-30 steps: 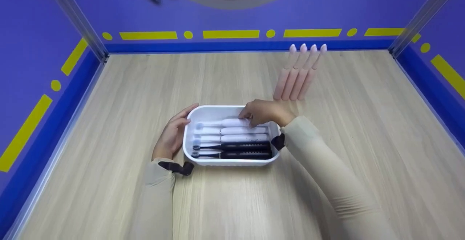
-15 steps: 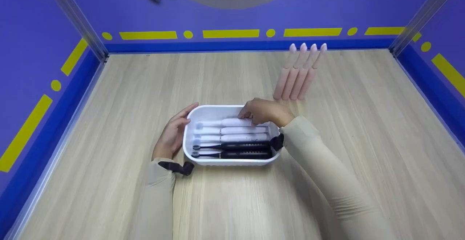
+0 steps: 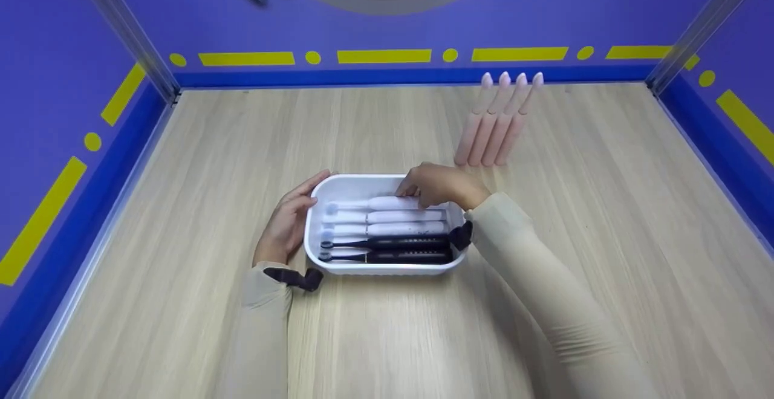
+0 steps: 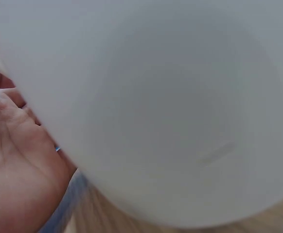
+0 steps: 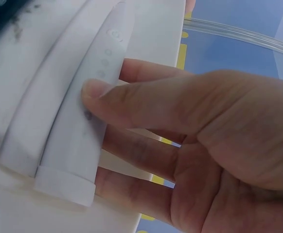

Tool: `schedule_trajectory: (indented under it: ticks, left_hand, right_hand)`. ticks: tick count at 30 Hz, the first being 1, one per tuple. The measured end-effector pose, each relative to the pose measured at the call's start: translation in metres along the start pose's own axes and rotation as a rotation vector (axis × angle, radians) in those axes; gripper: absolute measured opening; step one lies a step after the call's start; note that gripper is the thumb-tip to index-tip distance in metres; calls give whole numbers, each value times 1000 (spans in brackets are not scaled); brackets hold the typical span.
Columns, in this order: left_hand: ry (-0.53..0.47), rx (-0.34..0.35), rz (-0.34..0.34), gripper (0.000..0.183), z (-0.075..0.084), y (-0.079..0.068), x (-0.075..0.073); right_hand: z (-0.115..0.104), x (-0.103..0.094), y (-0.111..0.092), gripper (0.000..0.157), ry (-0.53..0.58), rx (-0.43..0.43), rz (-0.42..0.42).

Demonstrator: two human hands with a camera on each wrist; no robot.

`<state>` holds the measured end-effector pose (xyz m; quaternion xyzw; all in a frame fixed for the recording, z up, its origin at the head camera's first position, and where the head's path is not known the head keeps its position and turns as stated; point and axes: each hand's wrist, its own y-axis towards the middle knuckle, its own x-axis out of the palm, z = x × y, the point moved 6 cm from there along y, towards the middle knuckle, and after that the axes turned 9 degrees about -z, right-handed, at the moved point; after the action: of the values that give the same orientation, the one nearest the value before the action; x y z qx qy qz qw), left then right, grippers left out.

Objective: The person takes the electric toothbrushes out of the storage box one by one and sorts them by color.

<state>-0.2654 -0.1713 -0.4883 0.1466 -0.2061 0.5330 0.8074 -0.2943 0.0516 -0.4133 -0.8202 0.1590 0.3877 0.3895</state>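
Observation:
A white plastic bin (image 3: 387,271) sits on the table with electric toothbrushes lying side by side in it. My left hand (image 3: 282,230) holds the bin's left end, thumb at the rim and fingers reaching round the far corner. In the left wrist view, the bin's pale wall (image 4: 170,121) hides most of those fingers. Inside the bin, my right hand (image 3: 444,184) pinches the handle of the farthest white electric toothbrush (image 5: 78,131), thumb on top near its buttons. Toward me lie two more white toothbrushes (image 3: 402,217) and two black toothbrushes (image 3: 408,242).
Several pink electric toothbrushes (image 3: 482,139) stand upright in a row on the wooden table (image 3: 242,139), behind the bin to the right. Purple-blue walls with yellow dashes enclose the table at the back (image 3: 381,30) and both sides.
Between one second and half a second ago, the right fingers shift very slightly on the white toothbrush. Since then, both hands, the bin and the toothbrushes look the same.

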Motion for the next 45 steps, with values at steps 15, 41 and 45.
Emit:
schedule_trajectory:
  ticks: [15,41,45]
  left_hand:
    - [8,-4,10,59,1,-1,-1]
    - [7,-5,28,60,-2,1,-2]
    - [7,-5,34,59,-2,1,-2]
  right_hand:
    - [-3,-3,-2,52,-3,-89,8]
    - [-2,-6,-8,50,8,-175,5]
    - [-2,-7,-8,49,15,-189,6]
